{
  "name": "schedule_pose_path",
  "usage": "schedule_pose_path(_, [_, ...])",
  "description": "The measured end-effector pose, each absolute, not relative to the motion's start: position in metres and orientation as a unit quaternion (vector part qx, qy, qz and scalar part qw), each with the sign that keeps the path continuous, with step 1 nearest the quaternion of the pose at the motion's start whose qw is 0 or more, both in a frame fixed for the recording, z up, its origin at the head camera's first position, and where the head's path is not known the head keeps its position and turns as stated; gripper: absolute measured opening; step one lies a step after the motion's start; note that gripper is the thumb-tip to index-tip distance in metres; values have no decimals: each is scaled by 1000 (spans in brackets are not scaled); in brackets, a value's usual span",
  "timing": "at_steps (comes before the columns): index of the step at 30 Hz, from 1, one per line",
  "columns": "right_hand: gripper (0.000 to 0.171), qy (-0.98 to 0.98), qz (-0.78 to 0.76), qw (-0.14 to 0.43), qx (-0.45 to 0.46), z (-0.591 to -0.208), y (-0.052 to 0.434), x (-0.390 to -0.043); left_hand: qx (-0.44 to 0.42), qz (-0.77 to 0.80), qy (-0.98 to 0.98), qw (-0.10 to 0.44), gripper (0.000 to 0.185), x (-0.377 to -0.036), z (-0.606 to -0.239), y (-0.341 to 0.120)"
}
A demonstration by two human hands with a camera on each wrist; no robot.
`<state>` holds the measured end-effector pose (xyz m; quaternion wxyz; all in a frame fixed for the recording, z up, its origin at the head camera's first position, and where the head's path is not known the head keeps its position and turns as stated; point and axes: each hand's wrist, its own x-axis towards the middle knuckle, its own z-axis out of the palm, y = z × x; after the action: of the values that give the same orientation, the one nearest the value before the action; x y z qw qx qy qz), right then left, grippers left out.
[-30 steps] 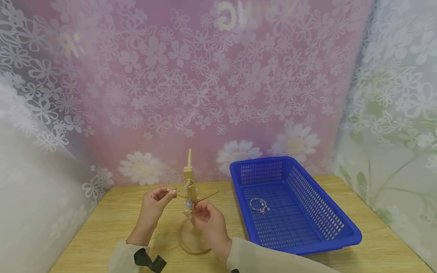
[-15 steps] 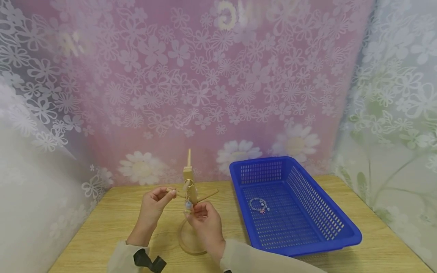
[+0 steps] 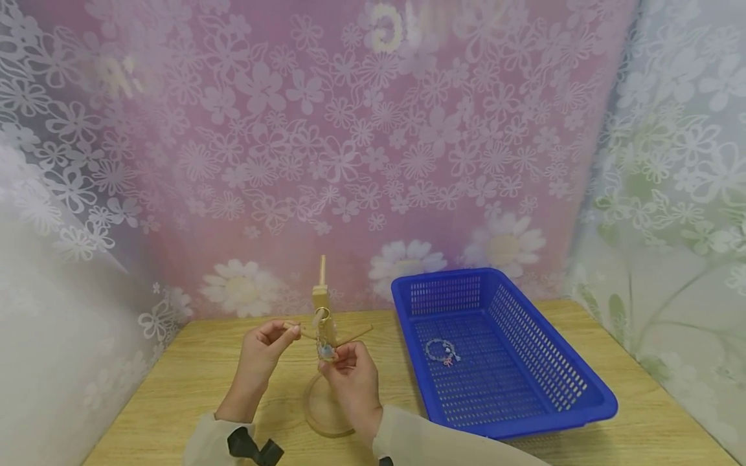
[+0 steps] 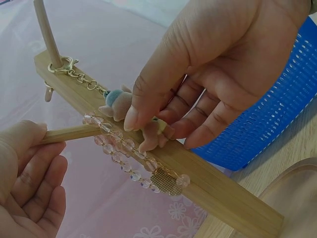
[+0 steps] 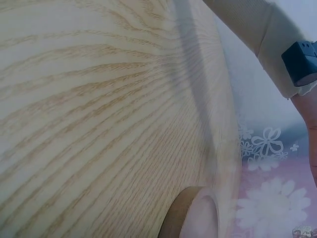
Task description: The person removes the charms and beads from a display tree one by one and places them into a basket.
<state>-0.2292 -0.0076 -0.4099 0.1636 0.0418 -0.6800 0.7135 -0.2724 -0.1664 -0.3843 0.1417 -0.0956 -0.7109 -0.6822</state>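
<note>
A wooden stand (image 3: 322, 299) with thin side pegs rises from a round base (image 3: 317, 414) on the table. My left hand (image 3: 289, 331) pinches the left peg (image 4: 74, 133) near its tip. A clear bead bracelet (image 4: 130, 157) hangs from that peg against the post (image 4: 198, 181). A keychain's gold clasp (image 4: 63, 66) hooks round an upper peg, and its chain runs down to a small plush charm (image 4: 115, 103). My right hand (image 3: 335, 355) pinches that charm in front of the post, fingers (image 4: 148, 94) curled round it.
A blue plastic basket (image 3: 524, 388) stands to the right of the stand with one bead bracelet (image 3: 443, 350) on its floor. The wooden table (image 5: 89, 124) ends at floral curtains behind and at both sides. The right wrist view shows only the table, the stand base (image 5: 190, 215) and my left sleeve (image 5: 257, 29).
My right hand has risen a little and closed in on the post, lifting the plush charm with it. The left hand has kept its hold on the peg.
</note>
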Motion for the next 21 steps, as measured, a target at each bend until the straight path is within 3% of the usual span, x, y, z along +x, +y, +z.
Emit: schedule_pose_path(21, [24, -681, 719, 104, 91, -402, 4, -220, -89, -681, -712, 142, 14, -272, -385, -165])
